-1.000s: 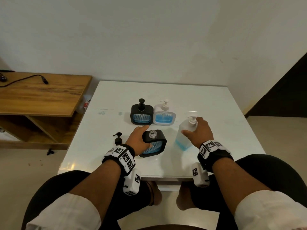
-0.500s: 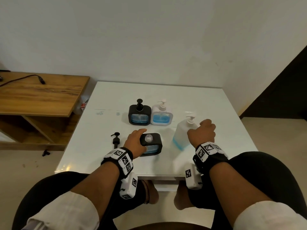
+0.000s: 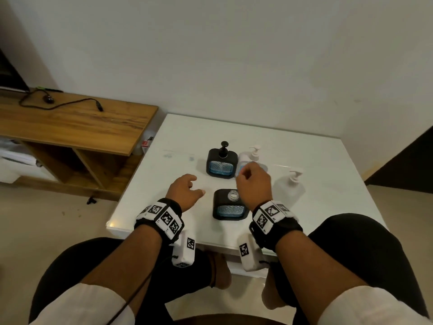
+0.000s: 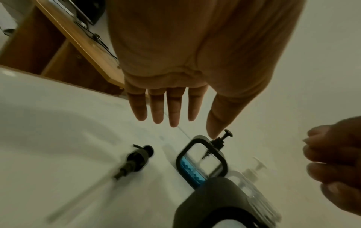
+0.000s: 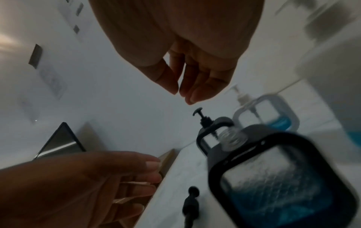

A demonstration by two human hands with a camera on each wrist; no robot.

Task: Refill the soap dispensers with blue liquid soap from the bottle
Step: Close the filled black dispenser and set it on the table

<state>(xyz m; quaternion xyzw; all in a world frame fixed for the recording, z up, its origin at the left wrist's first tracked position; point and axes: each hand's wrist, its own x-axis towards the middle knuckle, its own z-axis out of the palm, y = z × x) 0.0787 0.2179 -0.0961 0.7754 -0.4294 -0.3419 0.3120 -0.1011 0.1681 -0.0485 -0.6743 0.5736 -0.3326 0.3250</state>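
A black-framed dispenser (image 3: pixel 229 205) stands near the table's front edge with its clear neck (image 5: pixel 232 137) uncapped and blue soap in its lower part. Its black pump (image 4: pixel 136 160) lies on the table to the left, under my left hand (image 3: pixel 196 185), which hovers with fingers straight and holds nothing. My right hand (image 3: pixel 246 174) hangs loosely curled and empty above the uncapped dispenser. The white soap bottle (image 3: pixel 290 186) stands to the right, with no hand on it. Behind are a black dispenser (image 3: pixel 221 163) with its pump on and a white dispenser (image 3: pixel 251 158), partly hidden by my right hand.
The white table (image 3: pixel 328 160) stands against a wall. A wooden shelf unit (image 3: pixel 70 123) with a cable on top lies to the left. My knees sit under the table's front edge.
My left hand let go of the uncapped dispenser and moved left over the loose pump. My right hand left the soap bottle and moved left above the uncapped dispenser.
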